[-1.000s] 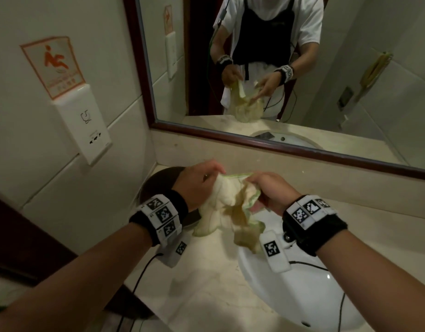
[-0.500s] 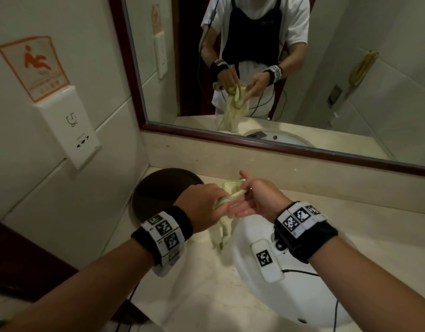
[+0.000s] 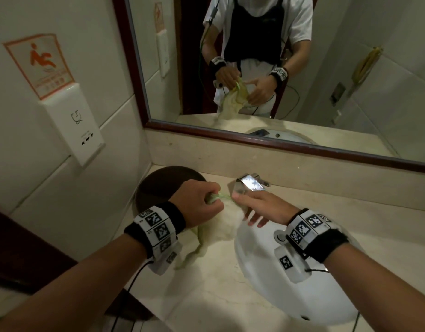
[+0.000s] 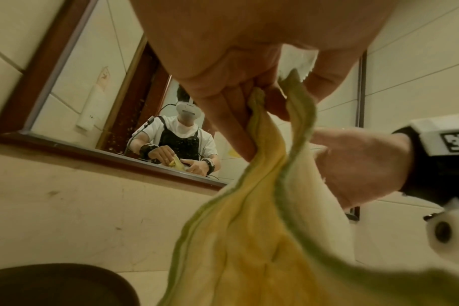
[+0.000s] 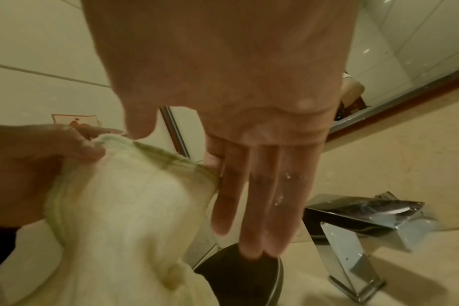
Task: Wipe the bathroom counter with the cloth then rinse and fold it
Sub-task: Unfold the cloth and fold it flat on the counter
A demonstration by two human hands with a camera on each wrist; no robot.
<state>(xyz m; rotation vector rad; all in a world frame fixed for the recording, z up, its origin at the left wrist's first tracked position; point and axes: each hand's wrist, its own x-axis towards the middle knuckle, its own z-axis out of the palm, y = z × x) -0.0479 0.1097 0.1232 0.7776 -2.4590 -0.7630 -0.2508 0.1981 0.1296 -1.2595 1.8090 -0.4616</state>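
A pale yellow cloth [image 3: 223, 225] with a green hem hangs over the marble counter [image 3: 206, 298], left of the white basin [image 3: 266, 298]. Its lower end trails on the counter. My left hand [image 3: 200, 202] pinches the hem at a top corner; the left wrist view shows the fingers [image 4: 249, 128] curled on the cloth [image 4: 249, 248]. My right hand [image 3: 252, 207] is just right of it. In the right wrist view its fingers [image 5: 249, 196] are straight and wet. Only the index side touches the cloth's [image 5: 131, 207] top edge.
A chrome faucet [image 3: 251, 183] stands behind the right hand, at the basin's back. A dark round dish [image 3: 163, 183] sits in the counter's left corner. The framed mirror [image 3: 350, 80] reflects the person. A wall plate [image 3: 72, 123] is on the left wall.
The cloth was bunched between both pinching hands; now it spreads lower and trails on the counter. The right hand's fingers have straightened. The faucet has come into view.
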